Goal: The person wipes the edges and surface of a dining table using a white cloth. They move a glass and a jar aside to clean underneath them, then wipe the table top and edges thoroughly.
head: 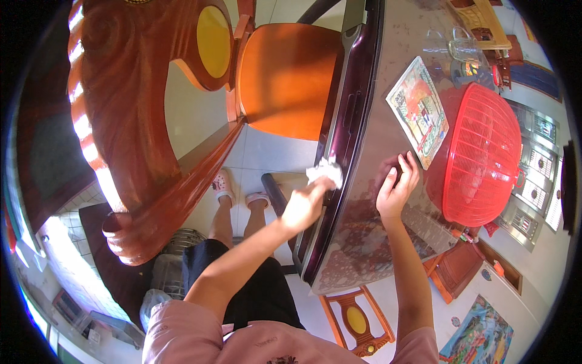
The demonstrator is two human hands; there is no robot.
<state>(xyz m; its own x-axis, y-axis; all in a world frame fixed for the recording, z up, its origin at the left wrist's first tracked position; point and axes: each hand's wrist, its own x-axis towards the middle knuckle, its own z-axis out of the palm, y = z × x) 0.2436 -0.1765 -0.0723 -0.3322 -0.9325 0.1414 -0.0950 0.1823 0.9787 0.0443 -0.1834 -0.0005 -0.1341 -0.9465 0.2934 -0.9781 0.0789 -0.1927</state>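
Observation:
My left hand grips a crumpled white tissue or cloth. It presses this against the glossy dark purple side panel of a table, just below the tabletop's edge. My right hand rests on the brownish tabletop with nothing in it, fingers slightly apart. Close to its fingertips lies a booklet with a colourful printed cover. Beyond the booklet, a red plastic mesh food cover stands on the table.
An orange-brown wooden chair seat sits against the table's side, with a large carved chair back nearer left. Glass mugs stand at the table's far end. Another wooden chair is by the near corner. A dark table leg rises beside my feet.

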